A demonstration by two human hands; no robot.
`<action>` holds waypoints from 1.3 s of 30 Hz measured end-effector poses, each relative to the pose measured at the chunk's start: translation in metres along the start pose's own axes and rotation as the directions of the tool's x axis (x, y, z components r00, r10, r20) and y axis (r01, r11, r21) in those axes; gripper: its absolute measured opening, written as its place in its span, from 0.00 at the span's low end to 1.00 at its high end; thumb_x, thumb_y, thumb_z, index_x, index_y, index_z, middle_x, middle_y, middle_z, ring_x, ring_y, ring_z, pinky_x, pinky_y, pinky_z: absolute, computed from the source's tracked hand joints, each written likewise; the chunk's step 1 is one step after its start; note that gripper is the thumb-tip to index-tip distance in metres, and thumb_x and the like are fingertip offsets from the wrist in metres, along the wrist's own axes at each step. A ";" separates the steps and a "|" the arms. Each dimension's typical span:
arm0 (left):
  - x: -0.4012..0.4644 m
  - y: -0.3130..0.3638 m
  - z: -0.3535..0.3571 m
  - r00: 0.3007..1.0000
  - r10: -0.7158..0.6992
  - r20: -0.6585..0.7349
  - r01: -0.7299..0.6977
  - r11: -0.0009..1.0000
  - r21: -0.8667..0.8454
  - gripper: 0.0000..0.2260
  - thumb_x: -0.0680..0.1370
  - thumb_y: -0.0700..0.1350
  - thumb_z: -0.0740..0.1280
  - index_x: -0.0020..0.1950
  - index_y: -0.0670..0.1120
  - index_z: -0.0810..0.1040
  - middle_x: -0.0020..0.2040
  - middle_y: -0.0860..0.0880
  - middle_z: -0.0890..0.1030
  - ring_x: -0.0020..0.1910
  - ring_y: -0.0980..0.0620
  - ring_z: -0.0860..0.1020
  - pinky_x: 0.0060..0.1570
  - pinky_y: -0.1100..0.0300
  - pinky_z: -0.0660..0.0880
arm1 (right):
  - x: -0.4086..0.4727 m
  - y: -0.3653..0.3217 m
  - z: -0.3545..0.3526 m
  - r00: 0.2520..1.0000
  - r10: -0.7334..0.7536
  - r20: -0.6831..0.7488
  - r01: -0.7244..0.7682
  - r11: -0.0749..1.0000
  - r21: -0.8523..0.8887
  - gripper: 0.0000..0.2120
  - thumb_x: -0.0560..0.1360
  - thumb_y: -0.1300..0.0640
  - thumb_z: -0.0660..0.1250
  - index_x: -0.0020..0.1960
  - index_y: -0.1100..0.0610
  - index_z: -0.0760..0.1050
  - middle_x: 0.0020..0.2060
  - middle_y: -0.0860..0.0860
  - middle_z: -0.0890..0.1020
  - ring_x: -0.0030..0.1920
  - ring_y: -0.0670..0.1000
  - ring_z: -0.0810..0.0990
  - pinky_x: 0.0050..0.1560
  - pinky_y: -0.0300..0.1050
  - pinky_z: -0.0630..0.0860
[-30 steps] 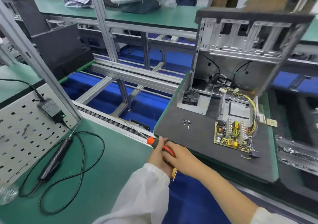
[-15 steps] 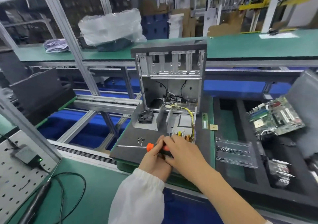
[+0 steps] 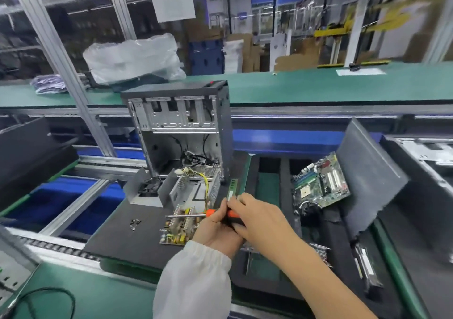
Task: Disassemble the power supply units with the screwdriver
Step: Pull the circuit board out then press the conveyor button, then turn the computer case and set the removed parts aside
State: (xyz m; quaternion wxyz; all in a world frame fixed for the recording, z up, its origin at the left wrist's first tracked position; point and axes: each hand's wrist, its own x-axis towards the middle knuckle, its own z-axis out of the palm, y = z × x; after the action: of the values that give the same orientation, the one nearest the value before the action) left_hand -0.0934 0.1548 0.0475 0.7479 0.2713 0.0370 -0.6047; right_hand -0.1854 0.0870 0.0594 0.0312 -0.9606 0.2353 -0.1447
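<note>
Power supply circuit board [image 3: 177,225] lies flat on the dark foam mat [image 3: 117,233], near its front edge, just ahead of the opened metal housing [image 3: 186,191] and the upright computer case [image 3: 181,122]. Your left hand [image 3: 217,230] curls its fingers round the screwdriver [image 3: 208,214], whose orange-and-black handle sits in your grip while the metal shaft points left, over the board. Your right hand [image 3: 259,218] wraps the handle's rear end from above. Loose screws [image 3: 135,223] rest on the mat, left of the board.
</note>
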 end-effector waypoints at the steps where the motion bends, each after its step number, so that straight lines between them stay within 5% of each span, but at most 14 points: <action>1: 0.004 -0.001 0.004 1.000 -0.012 -0.011 0.012 1.000 -0.011 0.21 0.82 0.43 0.57 0.38 0.35 0.83 0.40 0.38 0.83 0.37 0.41 0.84 0.39 0.45 0.81 | 0.001 0.003 -0.003 1.000 0.008 0.004 -0.008 1.000 -0.016 0.18 0.80 0.50 0.58 0.68 0.51 0.64 0.56 0.51 0.71 0.52 0.54 0.77 0.40 0.46 0.68; 6: 0.016 -0.002 0.025 0.997 -0.071 -0.043 0.068 0.995 -0.074 0.18 0.83 0.41 0.57 0.38 0.36 0.78 0.34 0.39 0.81 0.26 0.44 0.81 0.31 0.49 0.79 | 0.003 0.013 -0.021 0.997 0.075 0.030 -0.072 0.994 -0.078 0.19 0.80 0.51 0.58 0.70 0.52 0.63 0.57 0.52 0.70 0.54 0.56 0.76 0.40 0.47 0.65; 12: 0.015 -0.003 0.057 0.984 -0.180 -0.002 0.180 0.983 0.034 0.11 0.81 0.41 0.60 0.46 0.35 0.77 0.40 0.38 0.82 0.42 0.40 0.80 0.47 0.42 0.70 | -0.003 0.025 -0.045 0.989 0.143 -0.026 -0.144 0.987 -0.065 0.21 0.79 0.53 0.60 0.70 0.52 0.63 0.56 0.52 0.71 0.53 0.56 0.76 0.47 0.50 0.72; 19: 0.013 0.001 0.079 0.965 -0.256 0.049 0.248 0.960 0.130 0.12 0.82 0.43 0.60 0.46 0.36 0.77 0.34 0.39 0.81 0.35 0.41 0.82 0.49 0.46 0.70 | -0.002 0.027 -0.055 0.975 0.187 -0.123 -0.197 0.978 -0.074 0.21 0.79 0.52 0.60 0.70 0.52 0.63 0.56 0.52 0.72 0.53 0.56 0.77 0.43 0.46 0.69; 23: 0.016 0.008 0.078 0.950 -0.303 0.078 0.292 0.948 0.127 0.14 0.81 0.44 0.60 0.63 0.38 0.74 0.53 0.39 0.80 0.66 0.41 0.73 0.71 0.47 0.62 | 0.000 0.023 -0.055 0.971 0.194 -0.138 -0.209 0.973 -0.100 0.19 0.79 0.51 0.60 0.69 0.52 0.64 0.55 0.51 0.72 0.51 0.55 0.78 0.39 0.44 0.65; 26: 0.020 0.009 0.073 0.952 -0.300 0.058 0.294 0.951 0.098 0.13 0.81 0.44 0.61 0.63 0.40 0.73 0.51 0.41 0.79 0.72 0.46 0.68 0.74 0.48 0.59 | 0.000 0.021 -0.054 0.966 0.208 -0.154 -0.223 0.971 -0.087 0.19 0.79 0.51 0.61 0.68 0.52 0.65 0.55 0.51 0.73 0.51 0.55 0.78 0.39 0.44 0.65; 30: 0.024 0.012 0.072 0.950 -0.312 0.024 0.308 0.945 0.113 0.14 0.81 0.43 0.61 0.46 0.34 0.80 0.41 0.40 0.81 0.56 0.46 0.78 0.71 0.52 0.63 | 0.001 0.019 -0.052 0.957 0.243 -0.161 -0.256 0.965 -0.064 0.18 0.78 0.51 0.61 0.66 0.52 0.66 0.55 0.51 0.73 0.53 0.55 0.77 0.41 0.45 0.68; 33: 0.027 0.014 0.072 0.963 -0.267 0.021 0.264 0.958 0.111 0.22 0.81 0.43 0.61 0.30 0.34 0.81 0.33 0.41 0.81 0.35 0.46 0.81 0.53 0.51 0.75 | 0.004 0.018 -0.049 0.953 0.260 -0.152 -0.272 0.960 -0.064 0.21 0.78 0.51 0.62 0.69 0.52 0.64 0.56 0.51 0.72 0.53 0.55 0.76 0.45 0.48 0.72; 36: 0.028 0.015 0.071 0.961 -0.272 0.045 0.267 0.958 0.104 0.21 0.80 0.42 0.62 0.31 0.33 0.82 0.33 0.41 0.82 0.28 0.47 0.82 0.37 0.49 0.79 | 0.006 0.016 -0.047 0.946 0.275 -0.171 -0.287 0.956 -0.053 0.20 0.78 0.52 0.62 0.68 0.53 0.65 0.55 0.52 0.72 0.52 0.56 0.77 0.43 0.47 0.71; 39: 0.029 0.017 0.070 0.953 -0.299 0.044 0.294 0.951 0.091 0.12 0.79 0.41 0.63 0.43 0.35 0.81 0.36 0.40 0.82 0.33 0.44 0.83 0.45 0.47 0.73 | 0.009 0.014 -0.044 0.943 0.287 -0.168 -0.300 0.952 -0.061 0.19 0.79 0.52 0.61 0.68 0.53 0.64 0.55 0.52 0.72 0.52 0.56 0.77 0.43 0.47 0.71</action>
State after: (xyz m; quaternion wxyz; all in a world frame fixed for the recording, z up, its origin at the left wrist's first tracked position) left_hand -0.0887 0.0995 0.1021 0.6374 0.2763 0.0305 -0.7186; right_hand -0.1970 0.0712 0.1024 -0.0075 -0.9008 0.3835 -0.2036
